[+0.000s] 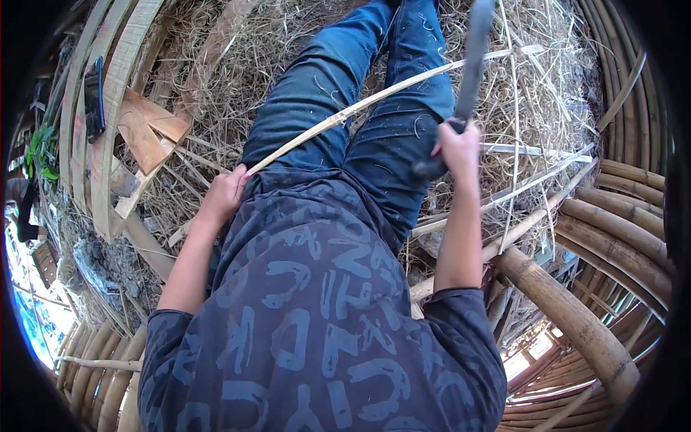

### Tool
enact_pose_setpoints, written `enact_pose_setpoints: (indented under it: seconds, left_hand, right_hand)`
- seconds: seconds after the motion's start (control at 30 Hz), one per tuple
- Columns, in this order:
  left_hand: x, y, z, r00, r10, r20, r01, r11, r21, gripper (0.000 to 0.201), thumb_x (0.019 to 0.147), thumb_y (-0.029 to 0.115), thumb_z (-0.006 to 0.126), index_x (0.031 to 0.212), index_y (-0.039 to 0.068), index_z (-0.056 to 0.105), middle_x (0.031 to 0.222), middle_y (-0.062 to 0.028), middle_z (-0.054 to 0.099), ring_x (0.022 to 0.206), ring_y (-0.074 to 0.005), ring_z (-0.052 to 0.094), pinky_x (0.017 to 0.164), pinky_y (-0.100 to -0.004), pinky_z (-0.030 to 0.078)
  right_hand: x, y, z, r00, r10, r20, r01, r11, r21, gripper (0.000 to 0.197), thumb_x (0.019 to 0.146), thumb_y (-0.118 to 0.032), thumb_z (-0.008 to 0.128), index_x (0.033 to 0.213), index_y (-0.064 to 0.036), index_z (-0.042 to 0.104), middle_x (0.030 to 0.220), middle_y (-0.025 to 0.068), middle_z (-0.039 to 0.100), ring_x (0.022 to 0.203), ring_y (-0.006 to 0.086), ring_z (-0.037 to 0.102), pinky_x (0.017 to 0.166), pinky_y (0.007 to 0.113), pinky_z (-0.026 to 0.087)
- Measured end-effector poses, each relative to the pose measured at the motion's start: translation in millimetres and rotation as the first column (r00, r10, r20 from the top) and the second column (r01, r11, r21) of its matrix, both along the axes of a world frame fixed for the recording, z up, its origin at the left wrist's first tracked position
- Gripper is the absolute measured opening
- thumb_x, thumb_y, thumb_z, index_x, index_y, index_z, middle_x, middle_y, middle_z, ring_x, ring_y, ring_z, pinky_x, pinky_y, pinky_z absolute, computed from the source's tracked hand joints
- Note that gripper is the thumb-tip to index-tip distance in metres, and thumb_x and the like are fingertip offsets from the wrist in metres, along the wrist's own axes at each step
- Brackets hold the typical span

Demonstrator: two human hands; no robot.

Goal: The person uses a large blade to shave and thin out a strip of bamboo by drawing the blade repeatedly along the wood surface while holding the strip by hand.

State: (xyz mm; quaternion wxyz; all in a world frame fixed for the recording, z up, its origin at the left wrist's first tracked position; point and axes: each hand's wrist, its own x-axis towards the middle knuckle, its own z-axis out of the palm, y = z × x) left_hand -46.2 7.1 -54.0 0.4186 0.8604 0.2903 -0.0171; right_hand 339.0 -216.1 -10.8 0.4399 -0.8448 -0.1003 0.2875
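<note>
Head view: a person sits with both legs (306, 90) stretched out in front, and a long, pale wood strip (342, 116) goes slantwise over them. One end is in the left hand (229, 189), down by the left hip. Those fingers are closed around it, maybe so it cannot slip or roll. The legs may help prop up the middle, but I cannot tell if they touch it. The far end sticks out past the right leg. The right hand (459, 147) has its fingers wrapped round the dark handle of a long knife (472, 75). Its blade points forward, away from the body, which looks like the safer way. It crosses the strip in the view, but I cannot tell if they touch. Thin wood curls (209, 79) cover the ground. A dark phone (93, 104) sits by long boards (128, 54) off to the left, perhaps to be out of the mess
</note>
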Motion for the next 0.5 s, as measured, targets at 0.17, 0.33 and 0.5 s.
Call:
enact_pose_setpoints:
  seconds: [0.17,0.33,0.5]
  left_hand:
    - [-1,-2,6,0.999,0.007,-0.054,-0.006,1.000,0.007,0.026,0.099,0.025,0.044,0.089,0.001,0.049,0.068,-0.0275,0.053,0.071,-0.0482,0.054,0.057,-0.0513,0.039]
    - [0,-4,7,1.000,0.011,-0.015,-0.011,1.000,-0.007,0.027,0.099,0.026,0.044,0.088,0.001,0.047,0.069,-0.0274,0.053,0.071,-0.0484,0.053,0.058,-0.0518,0.038]
    - [-3,-4,6,1.000,0.002,-0.013,-0.002,1.000,0.000,0.028,0.099,0.027,0.043,0.088,0.001,0.046,0.069,-0.0275,0.053,0.072,-0.0485,0.053,0.058,-0.0521,0.038]
  right_hand:
    - [-31,-5,9,0.953,0.269,-0.137,-0.275,0.961,-0.028,0.014,0.073,-0.005,0.062,0.085,0.0013,0.058,0.059,0.0049,0.057,0.042,0.0132,0.055,0.041,0.029,0.045]
    - [-28,7,16,0.999,0.039,0.022,-0.041,0.998,0.055,0.007,0.075,0.000,0.058,0.078,0.0002,0.053,0.060,0.0042,0.054,0.042,0.0125,0.054,0.040,0.028,0.046]
    - [-68,-1,1,0.915,0.401,-0.037,-0.402,0.908,-0.114,0.027,0.070,-0.010,0.064,0.092,0.0061,0.059,0.065,0.0155,0.060,0.057,0.0250,0.062,0.057,0.036,0.051]
